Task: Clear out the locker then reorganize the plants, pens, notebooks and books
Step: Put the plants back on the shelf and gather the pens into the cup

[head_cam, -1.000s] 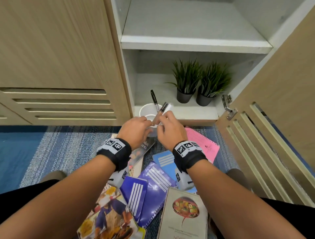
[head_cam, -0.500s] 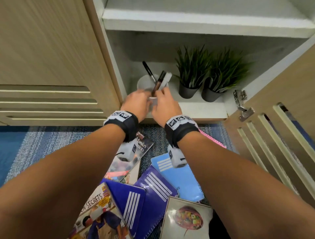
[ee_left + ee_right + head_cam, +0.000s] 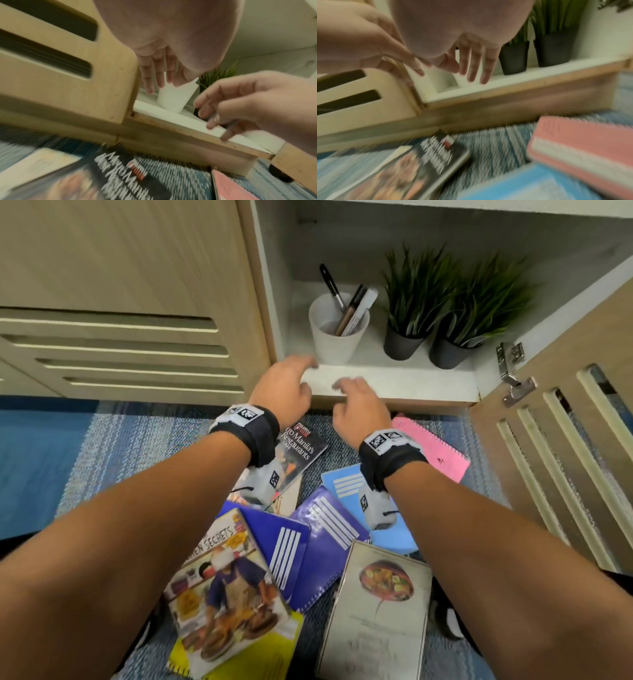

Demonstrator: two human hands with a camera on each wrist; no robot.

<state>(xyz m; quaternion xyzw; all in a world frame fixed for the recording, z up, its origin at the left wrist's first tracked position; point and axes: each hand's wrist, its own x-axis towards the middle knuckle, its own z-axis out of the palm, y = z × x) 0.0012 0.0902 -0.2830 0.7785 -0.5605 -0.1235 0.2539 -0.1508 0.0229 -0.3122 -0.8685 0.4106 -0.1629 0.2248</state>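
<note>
A white cup (image 3: 337,337) holding several pens (image 3: 352,306) stands at the left of the locker's bottom shelf (image 3: 394,385), beside two potted plants (image 3: 411,299) (image 3: 479,302). My left hand (image 3: 301,371) hovers at the shelf's front edge, fingers loose, tips just short of the cup's base. My right hand (image 3: 346,395) is beside it, also relaxed and empty. The left wrist view shows the cup (image 3: 173,98) beyond straight fingers (image 3: 159,73). Books and notebooks lie on the floor: a pink notebook (image 3: 435,450), a light blue one (image 3: 346,484), a purple one (image 3: 329,542), and a cookbook (image 3: 226,587).
The open slatted locker door (image 3: 565,440) stands at the right, with its hinge (image 3: 513,378) by the shelf corner. A closed louvred door (image 3: 120,337) is on the left. Blue striped carpet (image 3: 137,446) lies under the books. A restaurant book (image 3: 301,446) sits below my left wrist.
Both hands carried the cup of pens onto the bottom shelf, let go of it and drew back to the shelf edge. The head view has come closer and lower.
</note>
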